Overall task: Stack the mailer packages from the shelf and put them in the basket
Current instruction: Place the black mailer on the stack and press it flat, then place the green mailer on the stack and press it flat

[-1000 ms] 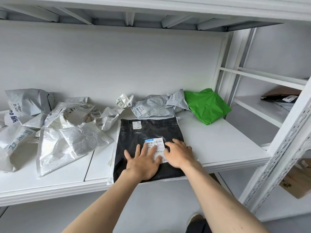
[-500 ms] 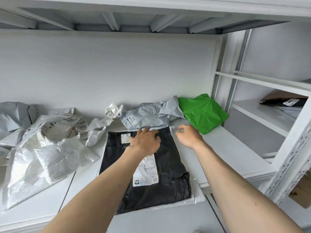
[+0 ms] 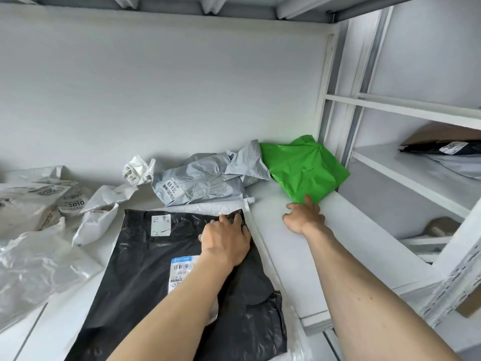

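While the left hand (image 3: 226, 239) lies flat with loose fingers on the far right corner of the black mailer (image 3: 166, 277), pinning it to the shelf (image 3: 307, 261), the right hand (image 3: 303, 217) is the one doing the reaching. Its fingers are stretched out and relaxed, not curled round anything, and the tips are just touching the near edge of the green mailer (image 3: 303, 166).

From the right hand, the green mailer sits at about 12 o'clock, right up against the fingertips and tucked into the back right corner by the shelf upright (image 3: 328, 95). From the left hand it's more like 2 o'clock and well apart, so the right hand is clearly nearer and looks like the one to grab it. The package is crumpled and roughly diamond-shaped, with its long axis running about 11 to 5 o'clock, the near corner pointing back at the hand.

The grey mailer (image 3: 205, 182) lies at 12 o'clock from the left hand, just past the black one's far edge, its flap touching the green one. More white and clear bags (image 3: 39, 230) are piled off at 9 o'clock.

No basket in view, so probably the stack's being built on the black mailer first.
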Available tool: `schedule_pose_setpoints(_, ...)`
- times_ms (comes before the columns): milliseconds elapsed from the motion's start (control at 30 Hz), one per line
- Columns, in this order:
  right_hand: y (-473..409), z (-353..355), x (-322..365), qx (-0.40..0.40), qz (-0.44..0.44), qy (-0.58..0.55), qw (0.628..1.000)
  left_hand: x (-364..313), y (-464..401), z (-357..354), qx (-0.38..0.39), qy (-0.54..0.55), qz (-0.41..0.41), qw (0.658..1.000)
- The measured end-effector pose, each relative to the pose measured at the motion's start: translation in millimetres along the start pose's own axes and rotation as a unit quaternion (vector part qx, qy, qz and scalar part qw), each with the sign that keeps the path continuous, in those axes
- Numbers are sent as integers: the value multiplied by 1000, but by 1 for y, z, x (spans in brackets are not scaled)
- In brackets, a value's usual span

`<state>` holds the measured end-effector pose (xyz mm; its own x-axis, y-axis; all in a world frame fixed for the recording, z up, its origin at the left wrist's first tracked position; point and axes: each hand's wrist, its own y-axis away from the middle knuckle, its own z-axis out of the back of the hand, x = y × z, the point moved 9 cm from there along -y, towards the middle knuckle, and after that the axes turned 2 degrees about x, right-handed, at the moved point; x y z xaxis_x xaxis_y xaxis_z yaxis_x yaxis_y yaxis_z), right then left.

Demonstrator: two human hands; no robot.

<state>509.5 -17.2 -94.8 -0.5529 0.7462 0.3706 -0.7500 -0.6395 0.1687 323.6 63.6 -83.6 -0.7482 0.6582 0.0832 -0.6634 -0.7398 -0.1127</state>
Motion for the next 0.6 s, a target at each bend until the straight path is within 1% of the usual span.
schedule_pose_setpoints(167, -18, -3, -1, -5, -20, 78, 997, -3, -3, 0, -9, -16, -9, 1000)
schedule_pose_setpoints(267, -22, -6, -2, -28, -36, 118, 992, -4, -3, 0, -13, -14, -15, 1000)
schedule_pose_setpoints(367, -14, 5, 4, -93, -23, 133, 986, -4, -5, -1, -7, -6, -12, 1000)
schedule_pose_setpoints(433, -4, 23, 14, -175, 5, 134, 975, 0, -6, -3, -2, -4, 2, 1000)
schedule_pose_setpoints(500, 14, 42, 21, -253, 31, 95, 962, 2, -6, -3, 0, 6, 15, 1000)
schedule_pose_setpoints(533, 22, 49, 23, -275, 43, 54, 959, 2, -6, -1, -4, 12, 20, 1000)
schedule_pose_setpoints(600, 36, 58, 27, -272, 62, -55, 959, 2, -2, 4, -11, 24, 33, 999)
